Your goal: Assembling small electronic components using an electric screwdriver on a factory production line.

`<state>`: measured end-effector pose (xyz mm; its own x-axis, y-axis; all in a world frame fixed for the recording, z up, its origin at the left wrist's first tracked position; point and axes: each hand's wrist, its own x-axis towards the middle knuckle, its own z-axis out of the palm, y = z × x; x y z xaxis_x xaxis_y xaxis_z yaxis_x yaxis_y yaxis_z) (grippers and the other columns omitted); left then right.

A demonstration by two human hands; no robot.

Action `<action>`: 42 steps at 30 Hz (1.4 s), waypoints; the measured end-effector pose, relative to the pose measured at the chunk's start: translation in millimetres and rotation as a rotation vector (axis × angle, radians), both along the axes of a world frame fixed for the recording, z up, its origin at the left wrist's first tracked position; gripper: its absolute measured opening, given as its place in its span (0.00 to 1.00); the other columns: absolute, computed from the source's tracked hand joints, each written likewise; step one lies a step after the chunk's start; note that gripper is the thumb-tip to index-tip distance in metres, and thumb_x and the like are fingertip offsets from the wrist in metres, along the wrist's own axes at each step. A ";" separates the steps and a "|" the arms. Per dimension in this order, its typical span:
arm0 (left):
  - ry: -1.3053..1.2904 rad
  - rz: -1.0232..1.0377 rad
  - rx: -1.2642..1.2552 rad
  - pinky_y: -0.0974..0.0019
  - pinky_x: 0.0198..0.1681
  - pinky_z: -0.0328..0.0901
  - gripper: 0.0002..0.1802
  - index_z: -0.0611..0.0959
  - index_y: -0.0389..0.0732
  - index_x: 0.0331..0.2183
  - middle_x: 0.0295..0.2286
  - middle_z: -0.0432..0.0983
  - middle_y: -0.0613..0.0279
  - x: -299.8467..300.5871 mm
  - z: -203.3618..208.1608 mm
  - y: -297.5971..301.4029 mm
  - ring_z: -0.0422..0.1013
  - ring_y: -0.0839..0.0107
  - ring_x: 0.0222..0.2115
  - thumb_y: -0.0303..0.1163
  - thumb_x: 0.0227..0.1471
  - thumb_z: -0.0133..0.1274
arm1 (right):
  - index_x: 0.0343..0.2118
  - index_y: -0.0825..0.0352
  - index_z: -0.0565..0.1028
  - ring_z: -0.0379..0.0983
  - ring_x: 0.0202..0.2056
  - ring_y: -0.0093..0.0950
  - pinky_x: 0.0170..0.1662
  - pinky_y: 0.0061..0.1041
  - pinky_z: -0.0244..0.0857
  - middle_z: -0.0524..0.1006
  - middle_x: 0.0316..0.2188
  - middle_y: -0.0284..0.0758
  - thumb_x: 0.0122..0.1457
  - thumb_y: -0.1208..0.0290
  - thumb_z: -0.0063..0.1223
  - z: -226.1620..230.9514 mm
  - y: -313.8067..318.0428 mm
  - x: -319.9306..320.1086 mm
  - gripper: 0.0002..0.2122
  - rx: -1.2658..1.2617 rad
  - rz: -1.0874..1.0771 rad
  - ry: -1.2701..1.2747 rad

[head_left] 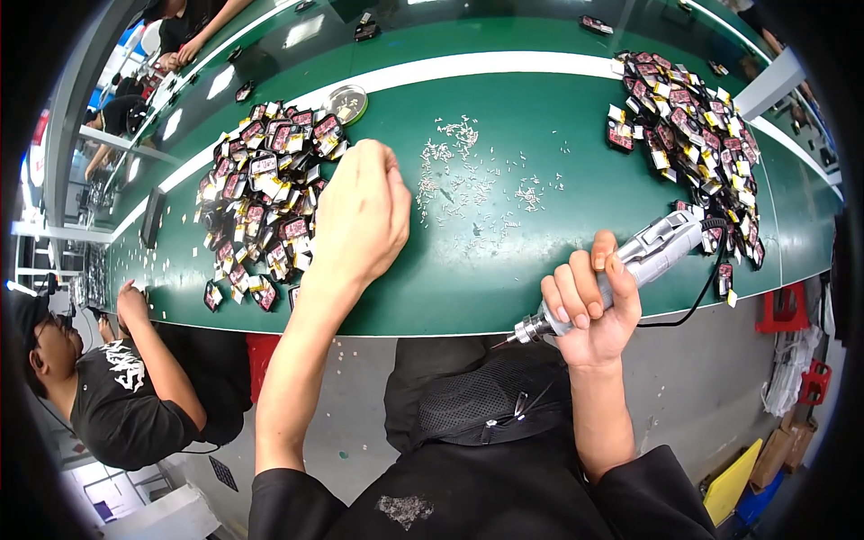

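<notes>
My right hand (594, 301) is wrapped round a grey electric screwdriver (652, 252), its tip pointing left past the table's near edge. A black cord runs from its back end. My left hand (364, 211) hovers over the table with its back up and fingers curled together; what they hold, if anything, is hidden. Beside it lies a heap of small black devices (261, 171) with red-and-white faces and yellow and white tabs. A round clear dish (346, 103) with small pieces in it stands just beyond my left fingertips. Tiny screws (481, 184) lie scattered right of my left hand.
A second heap of the same devices (693, 135) lies at the right on the green table (378, 301). A white stripe (486, 63) crosses the far side. A co-worker (135, 387) sits at my left; red stools (783, 306) stand at the right.
</notes>
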<state>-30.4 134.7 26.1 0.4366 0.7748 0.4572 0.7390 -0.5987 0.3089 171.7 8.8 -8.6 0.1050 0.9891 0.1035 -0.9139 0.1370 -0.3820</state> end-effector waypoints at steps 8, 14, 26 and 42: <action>-0.332 -0.177 0.015 0.69 0.26 0.64 0.08 0.77 0.33 0.27 0.24 0.73 0.57 -17.1 -11.4 -76.4 0.70 0.64 0.24 0.14 0.40 0.55 | 0.29 0.63 0.65 0.52 0.11 0.17 0.21 0.20 0.54 0.57 0.10 0.24 0.60 0.68 0.40 3.9 -0.8 -3.0 0.06 0.000 -0.045 -0.070; -0.814 -0.180 -0.381 0.72 0.28 0.65 0.06 0.80 0.30 0.25 0.24 0.75 0.55 -15.6 -22.0 -119.2 0.71 0.70 0.24 0.14 0.39 0.58 | 0.32 0.62 0.66 0.56 0.13 0.17 0.23 0.21 0.57 0.59 0.11 0.23 0.63 0.63 0.35 28.7 4.2 -14.6 0.09 0.253 0.032 -0.028; -1.470 -0.350 -0.905 0.73 0.27 0.64 0.09 0.75 0.27 0.28 0.27 0.71 0.51 -5.0 -25.6 -153.7 0.67 0.72 0.23 0.25 0.55 0.47 | 0.30 0.66 0.68 0.55 0.10 0.15 0.20 0.17 0.54 0.60 0.09 0.23 0.59 0.67 0.46 55.0 0.5 -43.8 0.07 0.231 -0.023 0.002; -1.628 -0.463 -1.120 0.73 0.23 0.63 0.12 0.73 0.30 0.26 0.24 0.69 0.53 3.5 -33.0 -145.1 0.66 0.72 0.23 0.29 0.57 0.44 | 0.29 0.66 0.67 0.55 0.10 0.16 0.21 0.18 0.54 0.60 0.09 0.24 0.58 0.68 0.46 49.6 4.8 -34.2 0.07 0.185 -0.036 0.025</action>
<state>-26.9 -10.4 -6.9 0.4059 0.9128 0.0465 -0.6736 0.2643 0.6902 137.5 13.6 41.0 0.1449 0.9489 0.2803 -0.9162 0.2357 -0.3240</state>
